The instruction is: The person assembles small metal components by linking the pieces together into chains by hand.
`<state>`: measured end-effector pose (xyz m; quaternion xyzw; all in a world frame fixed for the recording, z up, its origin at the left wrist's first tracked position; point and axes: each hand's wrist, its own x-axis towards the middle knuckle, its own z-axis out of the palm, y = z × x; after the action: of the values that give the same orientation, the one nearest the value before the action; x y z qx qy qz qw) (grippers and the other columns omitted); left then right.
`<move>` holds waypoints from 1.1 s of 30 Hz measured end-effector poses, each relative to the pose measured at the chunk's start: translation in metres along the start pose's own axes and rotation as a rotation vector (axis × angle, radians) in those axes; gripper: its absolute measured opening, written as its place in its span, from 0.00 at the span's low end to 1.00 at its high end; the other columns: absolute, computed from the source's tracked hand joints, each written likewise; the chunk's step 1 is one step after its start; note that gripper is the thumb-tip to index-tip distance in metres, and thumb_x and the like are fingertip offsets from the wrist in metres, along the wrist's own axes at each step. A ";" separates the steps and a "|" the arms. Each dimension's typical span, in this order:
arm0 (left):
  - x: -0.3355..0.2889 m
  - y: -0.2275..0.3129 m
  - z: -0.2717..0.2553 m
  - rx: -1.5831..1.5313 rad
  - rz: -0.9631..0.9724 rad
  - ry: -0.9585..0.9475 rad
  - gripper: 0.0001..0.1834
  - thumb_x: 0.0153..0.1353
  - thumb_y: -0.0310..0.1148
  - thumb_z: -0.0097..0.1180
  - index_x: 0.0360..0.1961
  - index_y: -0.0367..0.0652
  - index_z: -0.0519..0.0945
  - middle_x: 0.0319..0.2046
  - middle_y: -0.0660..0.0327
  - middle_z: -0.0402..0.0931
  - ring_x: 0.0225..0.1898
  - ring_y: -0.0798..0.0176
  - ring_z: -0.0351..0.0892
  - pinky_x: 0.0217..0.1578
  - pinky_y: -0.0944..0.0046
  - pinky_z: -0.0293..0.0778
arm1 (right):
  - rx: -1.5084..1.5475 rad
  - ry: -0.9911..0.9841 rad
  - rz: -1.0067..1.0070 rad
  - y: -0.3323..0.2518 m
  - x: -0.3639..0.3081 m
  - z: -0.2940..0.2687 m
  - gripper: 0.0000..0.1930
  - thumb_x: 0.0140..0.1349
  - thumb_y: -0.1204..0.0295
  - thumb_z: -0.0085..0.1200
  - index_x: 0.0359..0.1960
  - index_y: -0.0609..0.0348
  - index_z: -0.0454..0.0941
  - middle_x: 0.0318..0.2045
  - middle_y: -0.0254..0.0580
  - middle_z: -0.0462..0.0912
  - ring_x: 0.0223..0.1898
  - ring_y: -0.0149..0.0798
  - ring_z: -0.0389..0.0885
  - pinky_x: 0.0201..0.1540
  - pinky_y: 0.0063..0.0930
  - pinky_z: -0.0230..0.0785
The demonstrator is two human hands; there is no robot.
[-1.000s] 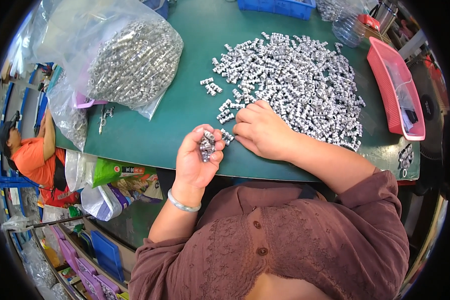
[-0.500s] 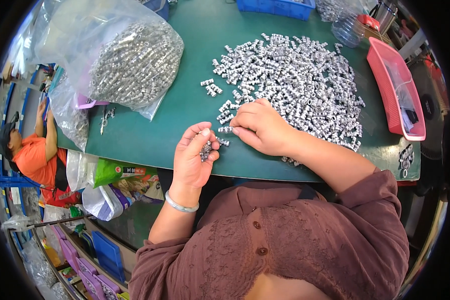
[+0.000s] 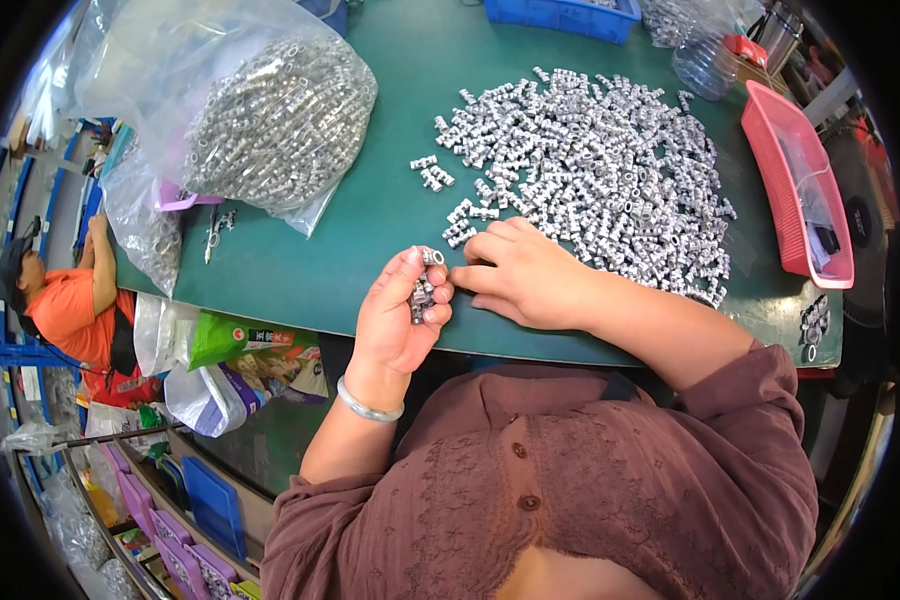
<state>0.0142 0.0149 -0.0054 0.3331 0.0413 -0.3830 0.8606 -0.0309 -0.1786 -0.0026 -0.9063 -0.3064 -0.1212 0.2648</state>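
My left hand (image 3: 395,315), wearing a pale bangle (image 3: 370,408), is closed around several small silver ribbed metal sleeves (image 3: 420,300). One more metal sleeve (image 3: 433,257), its round end showing, is pinched at the thumb and forefinger tips. Close on the right, my right hand (image 3: 530,275) hovers palm down over the table edge. Its fingers are loosely bent and apart, the fingertips almost at the left hand's, and I see nothing held in them. A wide pile of the same metal sleeves (image 3: 610,170) spreads beyond my right hand, with a few loose sleeves (image 3: 432,172) left of it.
The green table (image 3: 290,285) carries a clear bag of metal sleeves (image 3: 280,130) at left, a pink basket (image 3: 785,185) at right and a blue crate (image 3: 570,20) at the far side. A person in orange (image 3: 75,310) works at left. Plastic sacks (image 3: 240,375) hang below the edge.
The sleeve my right fingers were pinching has left them, and one now sits at my left fingertips. My right hand has shifted slightly nearer me, its fingers loosened. The other person's arms have lowered.
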 end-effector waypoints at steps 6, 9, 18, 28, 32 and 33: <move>-0.001 0.000 0.003 -0.023 -0.001 0.024 0.09 0.67 0.37 0.45 0.35 0.44 0.72 0.28 0.63 0.68 0.28 0.70 0.67 0.19 0.78 0.64 | -0.012 -0.029 0.008 0.001 0.000 0.001 0.09 0.50 0.70 0.58 0.33 0.52 0.75 0.32 0.34 0.71 0.37 0.39 0.70 0.41 0.32 0.59; -0.001 0.001 -0.001 -0.071 -0.017 -0.020 0.09 0.66 0.36 0.46 0.35 0.43 0.72 0.29 0.62 0.68 0.29 0.68 0.68 0.20 0.76 0.66 | -0.037 0.011 0.019 0.003 -0.002 0.005 0.07 0.50 0.72 0.57 0.31 0.53 0.74 0.30 0.36 0.72 0.35 0.40 0.70 0.40 0.33 0.60; -0.004 0.001 0.009 -0.032 0.092 0.103 0.10 0.61 0.36 0.51 0.39 0.42 0.74 0.35 0.56 0.75 0.33 0.60 0.75 0.23 0.69 0.71 | 0.356 0.223 0.153 0.006 0.000 -0.007 0.04 0.53 0.77 0.54 0.30 0.60 0.73 0.27 0.42 0.75 0.32 0.47 0.75 0.35 0.36 0.67; 0.001 -0.012 0.004 0.145 -0.012 -0.040 0.08 0.64 0.34 0.48 0.41 0.43 0.73 0.29 0.61 0.72 0.30 0.65 0.71 0.21 0.74 0.66 | 0.336 0.298 0.075 0.005 0.002 -0.012 0.09 0.52 0.79 0.55 0.37 0.61 0.74 0.34 0.42 0.77 0.37 0.44 0.75 0.39 0.33 0.68; 0.003 -0.010 0.000 0.009 -0.057 -0.095 0.08 0.65 0.35 0.48 0.40 0.43 0.73 0.30 0.60 0.71 0.29 0.66 0.68 0.21 0.75 0.65 | -0.102 0.259 0.106 0.012 0.003 -0.006 0.17 0.51 0.77 0.54 0.45 0.62 0.73 0.45 0.46 0.73 0.50 0.49 0.69 0.52 0.40 0.60; 0.003 -0.009 0.001 -0.018 -0.072 -0.125 0.08 0.65 0.35 0.48 0.40 0.43 0.73 0.32 0.60 0.70 0.30 0.66 0.68 0.21 0.75 0.65 | -0.163 0.171 0.132 0.013 0.002 -0.003 0.20 0.49 0.76 0.54 0.47 0.62 0.73 0.49 0.46 0.71 0.55 0.49 0.65 0.56 0.41 0.56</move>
<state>0.0100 0.0080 -0.0111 0.2991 0.0030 -0.4335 0.8500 -0.0213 -0.1879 -0.0047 -0.9293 -0.2117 -0.2050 0.2228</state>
